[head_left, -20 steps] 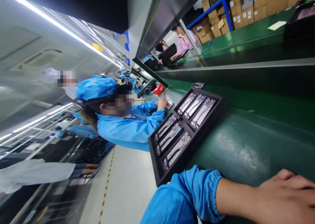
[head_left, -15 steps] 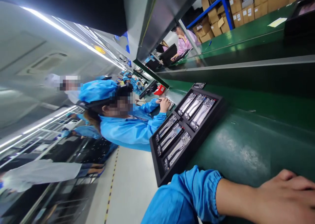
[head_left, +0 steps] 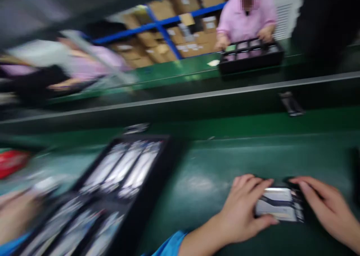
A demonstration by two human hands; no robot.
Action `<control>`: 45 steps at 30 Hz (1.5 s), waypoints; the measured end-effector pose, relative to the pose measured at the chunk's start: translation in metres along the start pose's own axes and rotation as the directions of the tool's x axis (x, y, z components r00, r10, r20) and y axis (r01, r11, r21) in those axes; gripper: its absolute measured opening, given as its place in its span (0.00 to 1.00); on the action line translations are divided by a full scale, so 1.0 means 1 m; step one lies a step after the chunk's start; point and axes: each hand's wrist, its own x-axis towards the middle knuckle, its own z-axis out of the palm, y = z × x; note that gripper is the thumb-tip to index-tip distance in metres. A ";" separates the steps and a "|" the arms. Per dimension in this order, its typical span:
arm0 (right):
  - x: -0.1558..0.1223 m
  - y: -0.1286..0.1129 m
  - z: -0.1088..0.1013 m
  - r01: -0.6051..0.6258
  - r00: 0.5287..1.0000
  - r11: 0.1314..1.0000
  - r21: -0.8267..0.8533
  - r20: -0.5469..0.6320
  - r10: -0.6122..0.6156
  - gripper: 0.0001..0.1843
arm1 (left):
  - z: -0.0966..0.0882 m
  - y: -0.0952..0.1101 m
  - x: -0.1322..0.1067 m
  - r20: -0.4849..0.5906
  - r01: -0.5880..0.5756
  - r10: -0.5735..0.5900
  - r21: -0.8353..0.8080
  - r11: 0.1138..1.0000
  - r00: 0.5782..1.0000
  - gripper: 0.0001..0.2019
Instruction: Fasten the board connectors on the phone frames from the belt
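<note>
Both hands, the left hand (head_left: 242,207) and right hand (head_left: 326,207), are gripping a silvery flat part (head_left: 278,209) lying on the green bench (head_left: 213,173), beside a blurred black tray (head_left: 146,196).

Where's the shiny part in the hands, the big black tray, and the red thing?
shiny part (head_left: 277,207), head view, its silver top face.
black tray (head_left: 157,177), head view, its right wall.
red thing (head_left: 11,162), head view, its blurred middle.

You are on a factory assembly line: a long green table (head_left: 225,162) runs before you, with a black tray (head_left: 157,173) of slim silvery parts (head_left: 126,166) on it. Across the line a person in a pink smock (head_left: 247,18) stands at another black tray (head_left: 250,63), with blue racking (head_left: 157,23) stacked with cardboard boxes (head_left: 168,8) behind.
</note>
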 end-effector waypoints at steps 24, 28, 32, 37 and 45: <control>0.001 -0.046 -0.034 -0.019 0.863 0.814 -0.581 0.401 0.307 0.20 | 0.007 0.028 0.046 0.005 -0.067 0.066 0.064 0.996 0.998 0.12; 0.002 -0.049 -0.038 -0.038 0.865 0.829 -0.557 0.397 0.306 0.19 | 0.006 0.027 0.043 -0.012 -0.071 0.072 0.055 0.996 0.997 0.09; 0.010 -0.050 -0.043 -0.169 0.808 0.902 -0.397 0.467 0.358 0.20 | 0.009 0.028 0.046 -0.049 -0.114 0.117 0.075 0.991 0.992 0.11; 0.025 -0.044 -0.043 -0.585 0.527 0.779 -0.226 0.623 0.577 0.17 | 0.017 0.026 0.045 -0.114 -0.147 0.157 0.092 0.985 0.981 0.13; 0.029 -0.030 -0.039 -0.712 0.446 0.692 -0.118 0.685 0.576 0.19 | 0.022 0.025 0.044 -0.119 -0.147 0.150 0.032 0.989 0.982 0.13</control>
